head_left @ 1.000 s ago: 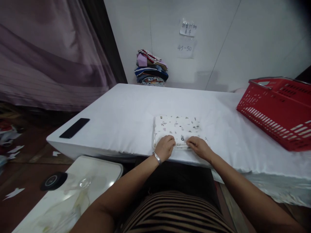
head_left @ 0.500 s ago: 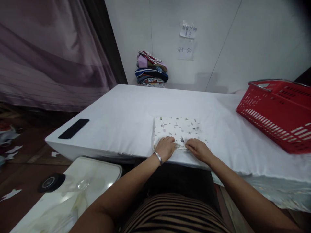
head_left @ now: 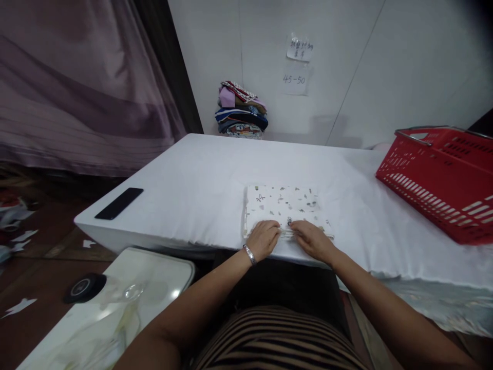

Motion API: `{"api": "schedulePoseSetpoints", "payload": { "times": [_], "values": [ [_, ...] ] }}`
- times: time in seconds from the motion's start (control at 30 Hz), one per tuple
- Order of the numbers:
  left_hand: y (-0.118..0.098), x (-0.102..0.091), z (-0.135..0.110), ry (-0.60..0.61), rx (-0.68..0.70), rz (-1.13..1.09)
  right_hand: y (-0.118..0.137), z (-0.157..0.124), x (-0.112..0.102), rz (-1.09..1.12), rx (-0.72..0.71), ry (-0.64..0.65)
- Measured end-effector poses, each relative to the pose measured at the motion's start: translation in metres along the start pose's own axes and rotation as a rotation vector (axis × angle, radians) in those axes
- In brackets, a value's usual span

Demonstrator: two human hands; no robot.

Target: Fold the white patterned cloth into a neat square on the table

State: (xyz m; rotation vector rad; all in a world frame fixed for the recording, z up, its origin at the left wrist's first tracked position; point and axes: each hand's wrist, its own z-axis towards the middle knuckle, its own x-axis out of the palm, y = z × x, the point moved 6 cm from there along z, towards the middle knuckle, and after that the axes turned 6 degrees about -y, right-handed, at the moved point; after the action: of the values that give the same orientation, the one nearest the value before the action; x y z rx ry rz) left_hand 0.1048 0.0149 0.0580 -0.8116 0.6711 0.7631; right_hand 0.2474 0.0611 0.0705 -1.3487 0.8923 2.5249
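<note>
A folded white cloth (head_left: pixel 275 200) with small printed figures lies near the table's front edge, its layered near edge turned towards me. My left hand (head_left: pixel 264 239), with a silver bracelet at the wrist, rests on the left part of that near edge. Its fingers lie over the top and point to the right. My right hand (head_left: pixel 314 239) lies across the right part of the same edge, fingers stretched out on the fabric. A short stretch of the edge shows between the two hands. A small dark print sits by the right fingertips. The undersides of both hands are hidden.
The table (head_left: pixel 185 180) has a white cover. A black phone (head_left: pixel 119 203) lies at its left, and a red basket (head_left: pixel 439 180) stands at its right. Folded textiles (head_left: pixel 241 110) are piled beyond the back edge. A white surface (head_left: pixel 154 267) with a black round object (head_left: pixel 84 288) sits lower left.
My right hand has loosened from a pinch at the near edge and now lies flatter over it. The near edge looks flatter. My left hand has barely shifted.
</note>
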Motion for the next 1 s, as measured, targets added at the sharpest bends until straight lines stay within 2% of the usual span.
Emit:
{"api": "schedulePoseSetpoints", "payload": {
  "times": [0.23,0.43,0.67,0.77,0.83,1.0],
  "values": [
    [0.000,0.003,0.000,-0.019,-0.004,0.036,0.002,0.007,0.009,-0.081,0.027,0.012],
    [-0.002,0.005,-0.002,-0.060,-0.011,0.094,0.007,0.008,0.009,-0.183,-0.054,-0.010],
    [-0.006,0.009,-0.014,-0.027,0.034,0.125,0.005,-0.003,0.017,-0.146,-0.113,-0.043],
    [-0.008,0.000,-0.025,-0.036,0.061,0.106,0.004,-0.009,0.016,-0.134,-0.117,-0.085],
    [-0.001,-0.013,-0.034,-0.055,0.013,0.105,0.003,-0.012,0.016,-0.117,-0.103,-0.099],
    [0.040,-0.056,-0.063,-0.244,-0.312,0.134,0.003,-0.012,0.016,-0.108,-0.052,-0.078]
  ]
}}
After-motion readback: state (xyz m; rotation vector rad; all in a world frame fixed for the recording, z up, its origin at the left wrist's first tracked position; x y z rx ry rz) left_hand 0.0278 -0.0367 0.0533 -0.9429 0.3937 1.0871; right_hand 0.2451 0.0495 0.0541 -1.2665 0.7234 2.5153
